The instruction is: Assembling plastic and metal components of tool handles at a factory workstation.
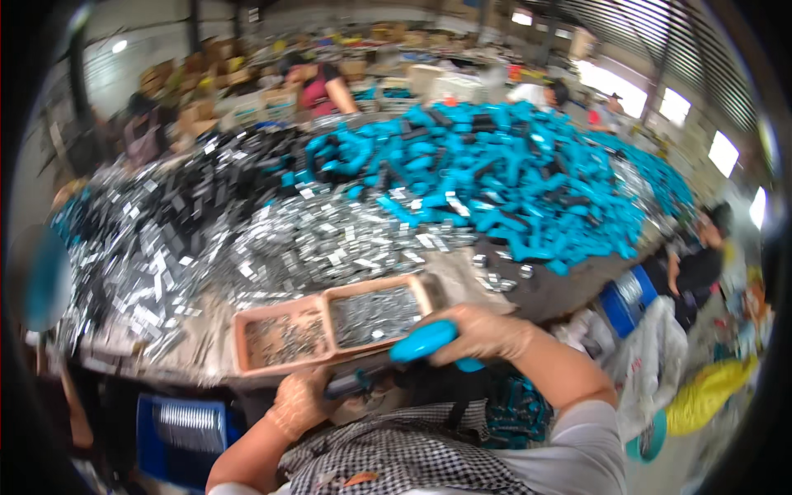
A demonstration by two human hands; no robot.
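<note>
My right hand [483, 333] is closed around a rounded turquoise plastic piece [423, 341] in front of the tubs. Lower and to the left, my left hand [300, 401] grips the end of a dark, bar-shaped piece [351, 384]. That bar points toward the turquoise piece; whether the two join cannot be made out. Just beyond both hands, a two-part orange tub stands on the table edge. Its left compartment [240, 342] holds a scatter of small metal bits, and its right compartment [426, 290] is filled with small grey metal parts.
Heaps of flat silver metal pieces [330, 235], black pieces [202, 177] and turquoise plastic pieces [511, 186] cover the table. Blue crates stand at lower left [147, 437] and at right [624, 301]. White sacks [656, 359] and a yellow bag [709, 396] lie right. Several people work around.
</note>
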